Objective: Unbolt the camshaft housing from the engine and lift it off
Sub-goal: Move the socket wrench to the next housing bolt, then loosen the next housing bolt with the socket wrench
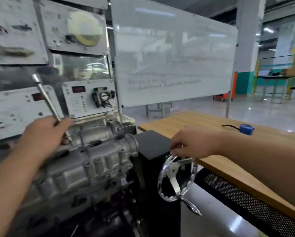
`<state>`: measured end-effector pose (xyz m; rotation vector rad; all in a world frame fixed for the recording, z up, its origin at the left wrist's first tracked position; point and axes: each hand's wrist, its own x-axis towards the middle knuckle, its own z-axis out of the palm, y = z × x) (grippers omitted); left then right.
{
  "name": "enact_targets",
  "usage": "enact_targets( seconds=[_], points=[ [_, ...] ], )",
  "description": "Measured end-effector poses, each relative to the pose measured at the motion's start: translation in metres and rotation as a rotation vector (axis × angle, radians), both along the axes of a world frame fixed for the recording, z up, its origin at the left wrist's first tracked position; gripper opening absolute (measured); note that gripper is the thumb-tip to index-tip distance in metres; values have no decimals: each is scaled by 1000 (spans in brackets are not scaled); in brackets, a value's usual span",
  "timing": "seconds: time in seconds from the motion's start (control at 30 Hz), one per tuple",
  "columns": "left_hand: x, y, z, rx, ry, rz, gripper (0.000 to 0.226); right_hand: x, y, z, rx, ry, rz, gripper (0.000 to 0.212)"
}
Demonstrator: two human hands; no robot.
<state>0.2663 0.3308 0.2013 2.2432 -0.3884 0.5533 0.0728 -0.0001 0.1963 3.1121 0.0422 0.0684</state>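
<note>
Our left hand [44,134] grips a ratchet handle [46,98] over the camshaft housing [98,147], at nine o'clock. Our right hand [194,142], fingers curled, holds the handwheel [175,178] rim, at four o'clock.

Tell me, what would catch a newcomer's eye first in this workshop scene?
Probably the silvery engine at lower left, where the left hand holds a long metal wrench slanting up in front of the instrument panels. Just right of centre, the right hand rests on the rim of a shiny handwheel, with a large whiteboard behind it and a wooden table to the right.
</note>
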Motion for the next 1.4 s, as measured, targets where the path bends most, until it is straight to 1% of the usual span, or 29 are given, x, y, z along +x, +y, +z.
enact_targets(
  seconds=[0.07,0.13,0.2,0.27,0.33,0.4,0.43,0.5,0.53,0.57,0.6,0.67,0.77,0.87,0.93,1.07,1.2,1.3,1.4],
  points=[
    [-4,-8,1,-23,19,-73,42,32,34,9,34,-89,111,29],
    [-7,-8,3,-53,6,-150,34,61,62,19,160,-200,181,29],
    [-4,-9,1,-61,26,-171,31,89,86,28,383,-328,227,34],
    [1,-14,-2,-11,22,-184,32,113,107,38,601,-443,234,45],
    [4,-18,0,-2,16,-237,32,133,126,48,809,-476,255,57],
    [7,-25,5,1,-4,-289,31,149,142,60,954,-478,285,60],
    [7,-31,7,4,-11,-323,30,154,149,64,1001,-492,315,52],
    [6,-47,13,65,-17,-379,26,162,156,67,1101,-601,374,17],
    [6,-56,15,89,-16,-405,24,166,157,66,1154,-671,388,15],
    [8,-65,17,97,-13,-438,22,168,155,64,1199,-720,384,21],
    [9,-72,18,103,-7,-467,22,171,152,60,1224,-753,372,25],
    [12,-81,22,176,5,-497,25,174,144,52,1268,-776,352,28],
    [22,-84,20,325,33,-552,12,179,131,38,1370,-765,341,28],
    [30,-81,14,332,30,-580,25,185,128,27,1413,-790,346,30],
    [31,-78,13,317,-9,-590,25,188,130,27,1396,-802,385,31],
    [35,-79,13,332,-24,-571,27,189,129,31,1365,-827,434,30],
    [34,-79,15,442,27,-549,43,186,126,29,1464,-768,434,31],
    [34,-77,17,477,67,-564,43,185,128,27,1521,-729,438,30],
    [34,-77,17,511,70,-586,43,183,129,27,1528,-697,444,30]
  ],
)
